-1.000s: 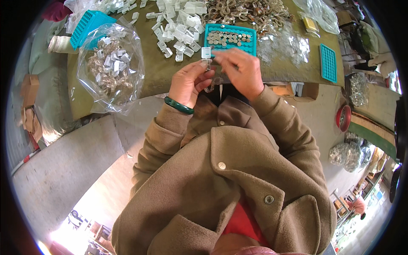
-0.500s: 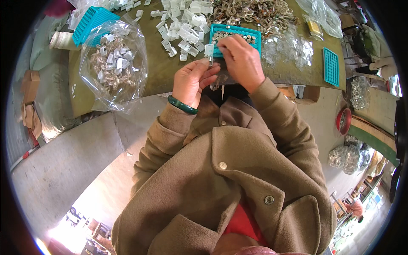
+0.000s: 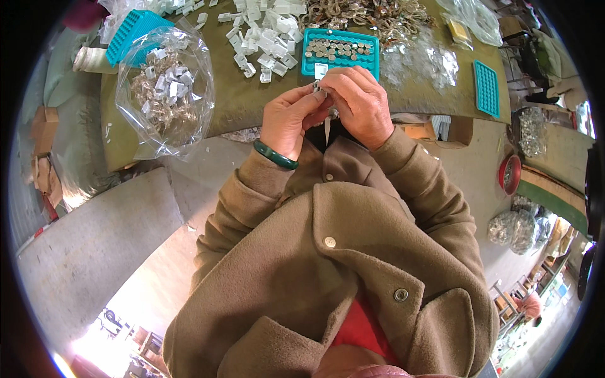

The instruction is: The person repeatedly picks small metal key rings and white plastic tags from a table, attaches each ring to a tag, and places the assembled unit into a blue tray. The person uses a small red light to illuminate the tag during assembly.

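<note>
Head view, the only one examined, showed both of the person's hands raised close together at the near edge of the table [image 3: 236,104]. The left hand [image 3: 285,126] had its thumb and forefinger clamped on a small white piece [image 3: 321,70], which stood up above the fingertips, in front of the near side of a turquoise tray [image 3: 362,60]. The right hand [image 3: 362,107] met it from the other side, its fingers bent and bunched at the piece's lower end; whether they gripped anything could not be told. A dark green bangle [image 3: 275,155] was worn at the left wrist.

Small round metal discs [image 3: 340,48] lay in rows in the tray. To its left was a loose heap of white boxes [image 3: 268,41]; beyond it, a pile of brownish clear loops [image 3: 372,16]. Thin clear pieces [image 3: 419,66] lay to the right, near a second turquoise tray [image 3: 486,89]. A clear bag [image 3: 130,120], holding loops and white pieces, sat at the left.
</note>
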Demonstrator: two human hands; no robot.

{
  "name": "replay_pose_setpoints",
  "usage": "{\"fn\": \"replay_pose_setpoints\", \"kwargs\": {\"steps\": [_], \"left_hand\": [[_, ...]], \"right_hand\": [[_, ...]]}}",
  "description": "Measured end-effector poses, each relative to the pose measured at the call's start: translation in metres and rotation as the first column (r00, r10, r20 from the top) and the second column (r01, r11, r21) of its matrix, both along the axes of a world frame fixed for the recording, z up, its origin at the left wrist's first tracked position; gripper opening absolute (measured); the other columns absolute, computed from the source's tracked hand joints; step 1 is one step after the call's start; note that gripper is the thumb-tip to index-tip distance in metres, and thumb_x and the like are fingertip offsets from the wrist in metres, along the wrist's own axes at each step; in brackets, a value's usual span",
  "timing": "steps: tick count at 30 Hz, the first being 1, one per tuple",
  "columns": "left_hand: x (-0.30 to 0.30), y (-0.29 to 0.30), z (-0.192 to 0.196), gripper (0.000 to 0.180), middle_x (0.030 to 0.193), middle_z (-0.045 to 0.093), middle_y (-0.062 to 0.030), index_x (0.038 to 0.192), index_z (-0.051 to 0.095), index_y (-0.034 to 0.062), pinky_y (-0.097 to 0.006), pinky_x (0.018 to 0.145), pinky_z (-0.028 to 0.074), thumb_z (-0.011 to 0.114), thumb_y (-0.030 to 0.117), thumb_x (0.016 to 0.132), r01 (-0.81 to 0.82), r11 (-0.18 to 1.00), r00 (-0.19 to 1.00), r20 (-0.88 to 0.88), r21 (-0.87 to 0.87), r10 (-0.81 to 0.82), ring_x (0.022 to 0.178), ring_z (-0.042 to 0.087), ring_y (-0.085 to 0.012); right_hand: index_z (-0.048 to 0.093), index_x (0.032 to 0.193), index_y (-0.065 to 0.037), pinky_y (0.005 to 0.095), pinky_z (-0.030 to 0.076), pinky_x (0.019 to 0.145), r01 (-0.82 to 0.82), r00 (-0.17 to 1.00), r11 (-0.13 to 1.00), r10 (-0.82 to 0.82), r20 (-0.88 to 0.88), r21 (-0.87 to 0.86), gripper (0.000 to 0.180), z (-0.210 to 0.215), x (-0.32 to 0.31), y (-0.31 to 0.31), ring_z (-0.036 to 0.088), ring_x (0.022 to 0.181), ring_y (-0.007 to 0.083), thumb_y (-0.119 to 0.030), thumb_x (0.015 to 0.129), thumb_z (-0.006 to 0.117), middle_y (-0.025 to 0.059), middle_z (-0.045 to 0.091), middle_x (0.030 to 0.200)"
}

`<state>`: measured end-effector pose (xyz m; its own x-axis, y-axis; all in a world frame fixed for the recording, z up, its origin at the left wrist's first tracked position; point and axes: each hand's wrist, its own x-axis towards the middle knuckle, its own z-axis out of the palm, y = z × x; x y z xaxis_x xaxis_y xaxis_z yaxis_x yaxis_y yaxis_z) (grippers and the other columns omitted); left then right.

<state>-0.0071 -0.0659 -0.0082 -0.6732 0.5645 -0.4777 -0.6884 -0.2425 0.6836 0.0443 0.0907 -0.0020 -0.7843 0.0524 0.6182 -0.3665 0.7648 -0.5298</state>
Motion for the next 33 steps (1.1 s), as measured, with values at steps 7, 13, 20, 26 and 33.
{"fn": "replay_pose_setpoints", "kwargs": {"steps": [7, 13, 20, 26, 33], "left_hand": [[0.013, 0.007, -0.002, 0.030, 0.107, 0.068, -0.0084, 0.121, 0.062, -0.0029, -0.025, 0.080, 0.057, 0.064, 0.007, 0.093, -0.051, 0.998, 0.988, -0.146, -0.026, 0.047, 0.091, 0.067, -0.0135], [0.013, 0.003, 0.002, 0.028, 0.106, 0.069, -0.0084, 0.120, 0.062, -0.0026, -0.026, 0.080, 0.057, 0.062, 0.010, 0.095, -0.021, 1.000, 0.979, -0.203, -0.017, 0.017, 0.095, 0.068, -0.0151], [0.013, 0.001, 0.003, 0.025, 0.104, 0.068, -0.0080, 0.117, 0.061, -0.0003, -0.027, 0.080, 0.057, 0.058, 0.015, 0.098, 0.099, 0.995, 0.994, -0.044, -0.015, -0.099, 0.093, 0.068, -0.0159], [0.011, -0.005, -0.010, 0.028, 0.106, 0.066, -0.0087, 0.120, 0.057, 0.0031, -0.020, 0.067, 0.056, 0.058, 0.021, 0.099, 0.118, 0.960, 0.953, 0.243, 0.256, -0.182, 0.089, 0.068, -0.0111], [0.008, -0.007, -0.029, 0.025, 0.103, 0.065, -0.0091, 0.118, 0.055, 0.0062, -0.013, 0.046, 0.044, 0.057, 0.024, 0.100, 0.146, 0.833, 0.847, 0.367, 0.534, -0.384, 0.077, 0.063, -0.0031]], "right_hand": [[0.060, 0.091, -0.004, 0.0351, 0.048, 0.072, -0.080, 0.989, 0.996, 0.085, 0.118, -0.049, 0.013, 0.006, 0.003, 0.008, 0.059, 0.079, 0.0268, 0.000, 0.080, 0.065, 0.0079, 0.061, 0.087], [0.056, 0.095, -0.004, 0.0246, 0.045, 0.068, 0.209, 0.887, 0.758, 0.120, 0.446, -0.618, 0.025, 0.010, 0.005, 0.010, 0.049, 0.079, 0.0068, -0.004, 0.081, 0.076, -0.0012, 0.053, 0.087], [0.067, 0.098, 0.002, 0.0278, 0.044, 0.058, 0.259, 0.860, 0.674, 0.164, 0.482, -0.692, 0.031, -0.001, 0.013, -0.010, 0.056, 0.068, 0.0083, -0.027, 0.097, 0.057, 0.0052, 0.061, 0.071], [0.067, 0.102, 0.003, 0.0270, 0.048, 0.061, 0.220, 0.821, 0.555, 0.339, 0.460, -0.802, 0.028, -0.001, 0.018, -0.006, 0.058, 0.065, 0.0105, -0.021, 0.098, 0.053, 0.0079, 0.068, 0.078], [0.064, 0.112, 0.008, 0.0269, 0.052, 0.075, 0.228, 0.765, 0.186, 0.573, 0.294, -0.956, 0.030, -0.001, 0.018, 0.012, 0.063, 0.079, 0.0116, -0.015, 0.095, 0.056, 0.0123, 0.070, 0.102]]}}
